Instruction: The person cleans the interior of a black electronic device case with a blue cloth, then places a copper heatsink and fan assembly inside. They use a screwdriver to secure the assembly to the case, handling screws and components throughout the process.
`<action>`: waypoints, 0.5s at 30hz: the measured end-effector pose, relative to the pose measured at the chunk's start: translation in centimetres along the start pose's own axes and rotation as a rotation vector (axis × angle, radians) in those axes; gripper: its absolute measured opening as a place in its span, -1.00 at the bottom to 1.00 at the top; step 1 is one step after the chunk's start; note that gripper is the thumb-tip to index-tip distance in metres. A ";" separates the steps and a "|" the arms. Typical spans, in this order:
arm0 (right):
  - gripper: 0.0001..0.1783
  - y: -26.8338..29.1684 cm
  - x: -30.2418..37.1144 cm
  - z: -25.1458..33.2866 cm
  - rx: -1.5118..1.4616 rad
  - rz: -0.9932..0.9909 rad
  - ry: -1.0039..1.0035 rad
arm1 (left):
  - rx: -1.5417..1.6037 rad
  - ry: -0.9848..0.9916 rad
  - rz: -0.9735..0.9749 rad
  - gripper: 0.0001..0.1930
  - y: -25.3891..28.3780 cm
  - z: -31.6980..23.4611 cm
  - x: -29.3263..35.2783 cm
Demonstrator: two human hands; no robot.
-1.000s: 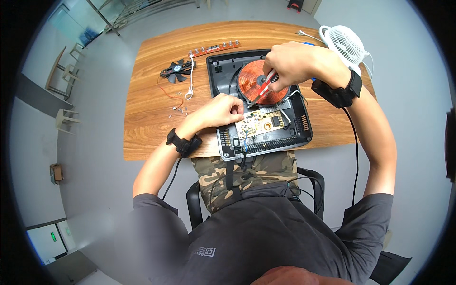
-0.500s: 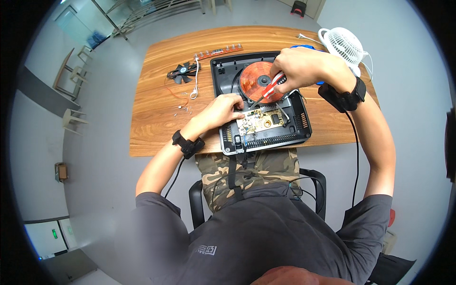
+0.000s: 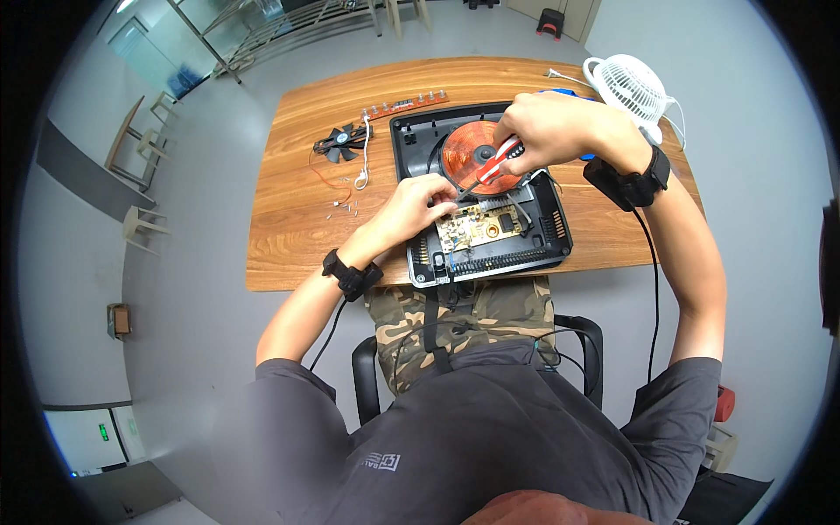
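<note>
A red and white screwdriver [image 3: 499, 163] is gripped in my right hand [image 3: 556, 129], its shaft slanting down to the left. Its tip ends beside the fingers of my left hand [image 3: 413, 208], near the upper left edge of a tan circuit board [image 3: 477, 229]. The left thumb and fingers are drawn together there; what they hold, if anything, is hidden. The board sits inside an open black appliance housing [image 3: 490, 268]. Behind it in the same housing lies a round copper coil [image 3: 462, 150], partly covered by the screwdriver and right hand.
Left of the housing are a small black fan [image 3: 341, 143] with a red wire, a white connector cable [image 3: 361, 178] and several tiny screws [image 3: 348, 206]. An orange strip board [image 3: 402, 107] lies behind. A white fan [image 3: 633, 90] stands at the wooden table's [image 3: 302, 249] far right.
My left fingers have shifted slightly away from me, off the board's corner and closer to the screwdriver's tip. The right hand keeps its grip. The whole view has moved a little.
</note>
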State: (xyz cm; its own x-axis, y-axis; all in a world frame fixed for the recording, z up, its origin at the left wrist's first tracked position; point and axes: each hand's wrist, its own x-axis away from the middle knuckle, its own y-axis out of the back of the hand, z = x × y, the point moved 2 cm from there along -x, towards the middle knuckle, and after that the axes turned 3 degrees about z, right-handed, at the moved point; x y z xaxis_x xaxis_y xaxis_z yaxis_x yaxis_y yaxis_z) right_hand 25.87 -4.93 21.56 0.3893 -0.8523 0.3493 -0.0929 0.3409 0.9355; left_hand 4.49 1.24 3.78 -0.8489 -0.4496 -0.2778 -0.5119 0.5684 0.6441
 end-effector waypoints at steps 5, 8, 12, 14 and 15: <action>-0.65 -1.6 -0.6 -1.1 -0.068 -0.060 0.035 | -0.010 0.033 0.047 -0.86 -0.2 1.1 0.0; -0.65 -2.0 -0.8 -1.4 -0.061 -0.048 0.037 | -0.028 -0.023 0.006 -0.87 -0.5 1.7 0.0; -0.64 -2.9 -0.7 -2.1 -0.063 -0.107 0.041 | 0.139 0.172 0.006 -0.90 -0.2 1.7 -0.1; -0.65 -3.4 -0.6 -2.6 -0.107 -0.145 0.067 | 0.243 0.263 0.029 -0.91 -0.1 1.8 -0.1; -0.65 -3.6 -0.6 -2.8 -0.129 -0.164 0.082 | 0.277 0.261 0.023 -0.90 -0.1 2.0 -0.1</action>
State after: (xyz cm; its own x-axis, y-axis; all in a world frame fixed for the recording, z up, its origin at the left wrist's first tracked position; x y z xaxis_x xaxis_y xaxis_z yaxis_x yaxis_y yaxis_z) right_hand 28.53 -4.59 17.83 0.4628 -0.8674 0.1827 0.0933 0.2526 0.9631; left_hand 4.39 2.56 2.33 -0.8169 -0.5745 -0.0512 -0.5393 0.7294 0.4209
